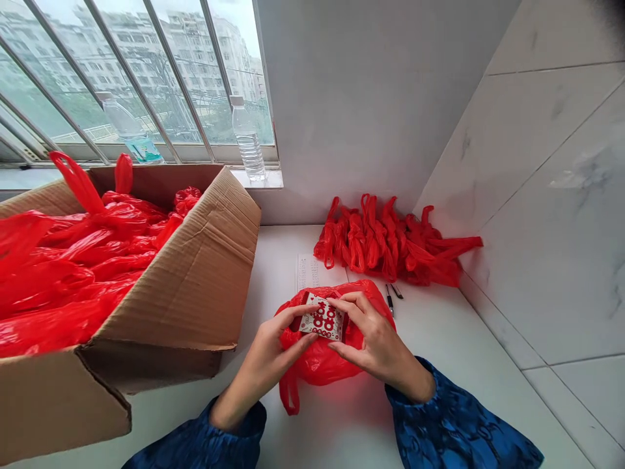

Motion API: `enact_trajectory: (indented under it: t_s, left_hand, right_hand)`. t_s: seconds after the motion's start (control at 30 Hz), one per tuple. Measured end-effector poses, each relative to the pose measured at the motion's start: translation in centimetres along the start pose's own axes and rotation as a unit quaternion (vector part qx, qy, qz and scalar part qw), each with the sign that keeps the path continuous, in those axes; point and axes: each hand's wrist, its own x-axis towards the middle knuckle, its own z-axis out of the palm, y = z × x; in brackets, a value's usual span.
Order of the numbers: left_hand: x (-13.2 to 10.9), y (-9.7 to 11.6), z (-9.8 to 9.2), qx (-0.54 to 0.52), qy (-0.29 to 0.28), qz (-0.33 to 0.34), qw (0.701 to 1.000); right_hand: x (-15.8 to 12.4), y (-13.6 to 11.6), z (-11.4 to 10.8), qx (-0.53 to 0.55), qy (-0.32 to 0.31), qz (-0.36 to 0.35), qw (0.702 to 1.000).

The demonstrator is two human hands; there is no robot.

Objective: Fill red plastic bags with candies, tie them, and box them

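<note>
A small white packet with red lettering [322, 318] is held up between my two hands, above a red plastic bag [326, 366]. My left hand [276, 343] pinches its left end between thumb and fingers. At the right end, my right hand [374, 335] grips it the same way, fingertips along the top edge and thumb below. The bag lies on the white table [263, 430] with one handle loop trailing toward me. Whether anything is inside the bag is hidden.
Left stands an open cardboard box [195, 280] full of red plastic bags [97, 260]. Gathered red bags [381, 244] lie along the back wall. A printed sheet [312, 268] and pens [390, 301] sit behind the bag. Bottles [248, 140] stand on the windowsill.
</note>
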Motion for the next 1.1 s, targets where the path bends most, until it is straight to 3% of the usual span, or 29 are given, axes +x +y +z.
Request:
enact_trajectory:
  t_s: [0.33,0.4,0.5,0.57,0.63,0.77,0.87,0.97,1.1]
  left_hand:
    - [-0.1,-0.3,0.0,0.016,0.001,0.003,1.000]
    - [-0.1,-0.7,-0.1,0.062,0.050,0.022,0.997]
    - [0.1,-0.9,-0.4,0.130,0.116,0.060,0.983]
    - [0.2,-0.9,-0.3,0.183,0.100,0.082,0.975]
    - [0.3,-1.1,0.2,0.255,0.056,0.090,0.961]
    - [0.2,-3.0,1.4,0.356,0.030,0.027,0.934]
    - [0.0,-5.0,1.9,0.346,0.028,-0.029,0.937]
    - [-0.1,-5.9,1.9,0.302,0.013,-0.027,0.953]
    - [0.0,-5.4,1.6,0.272,0.005,-0.010,0.962]
  right_hand:
    - [0.0,0.1,-0.2,-0.011,-0.007,0.005,1.000]
    - [-0.3,0.3,-0.5,-0.019,-0.040,0.027,0.999]
    - [-0.7,0.6,-1.1,-0.047,-0.148,0.100,0.983]
    - [-0.9,0.7,-1.2,-0.076,-0.207,0.149,0.964]
    - [-0.8,0.6,-0.9,-0.090,-0.224,0.167,0.956]
    - [-0.6,0.5,1.4,-0.103,-0.169,0.149,0.969]
    - [-0.5,1.1,4.0,-0.172,-0.114,0.143,0.968]
    - [0.0,1.8,5.7,-0.197,-0.052,0.078,0.976]
    - [1.7,2.0,6.0,-0.116,-0.006,0.043,0.992]
